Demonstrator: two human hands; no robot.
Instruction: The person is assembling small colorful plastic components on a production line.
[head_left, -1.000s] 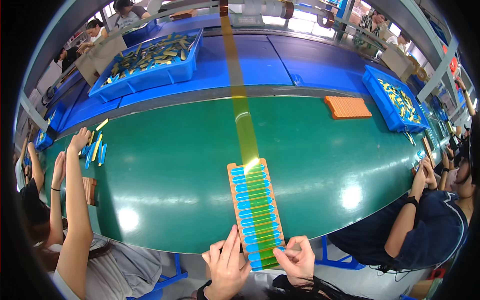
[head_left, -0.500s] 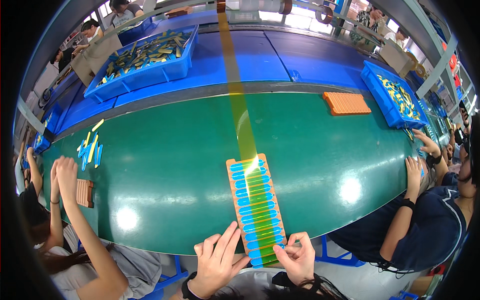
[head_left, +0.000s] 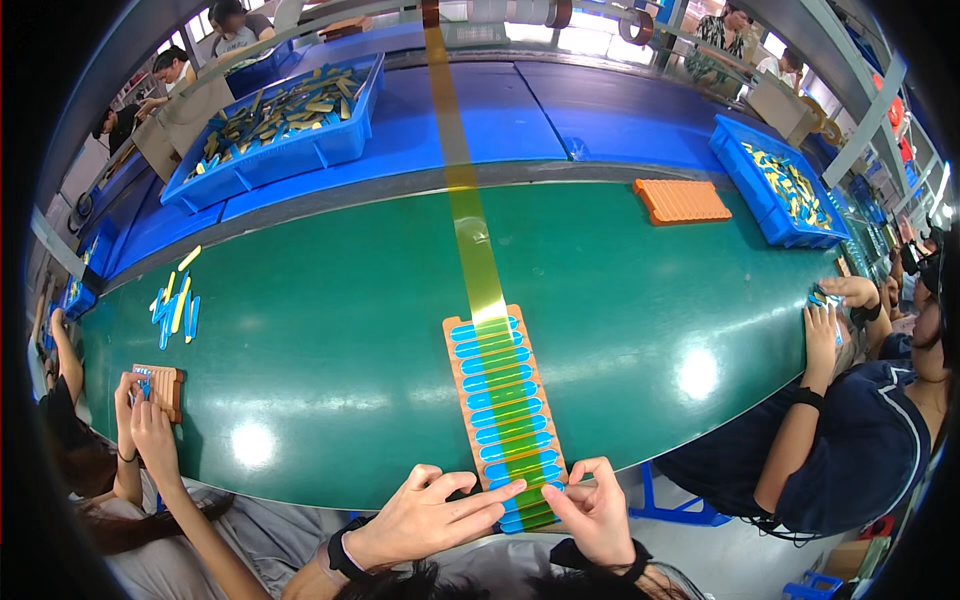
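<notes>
An orange slotted tray [head_left: 452, 375] lies lengthwise in front of me, with a row of blue rounded strips [head_left: 487, 401] across its slots. Translucent yellow tape [head_left: 470, 225] runs down from the far side over the middle of the strips. My left hand [head_left: 425, 515] is open and reaches in from the left, its extended fingertip touching the tape near the tray's close end. At the tray's right edge, my right hand [head_left: 595, 515] has its thumb on a blue strip's end and its other fingers curled beside the edge; the undersides of those fingers are hidden.
Another orange tray [head_left: 683, 201] sits at the far right, near a blue bin [head_left: 790, 235] of strips. A larger strip-filled bin [head_left: 270, 165] stands far left. Loose strips [head_left: 176, 308] lie on the green table [head_left: 330, 330]. Co-workers sit on both sides, one handling a tray [head_left: 165, 390].
My left hand has moved from beside the tray's left edge onto the tape. My right hand stays at the right edge. The left co-worker's hands have lowered to their tray.
</notes>
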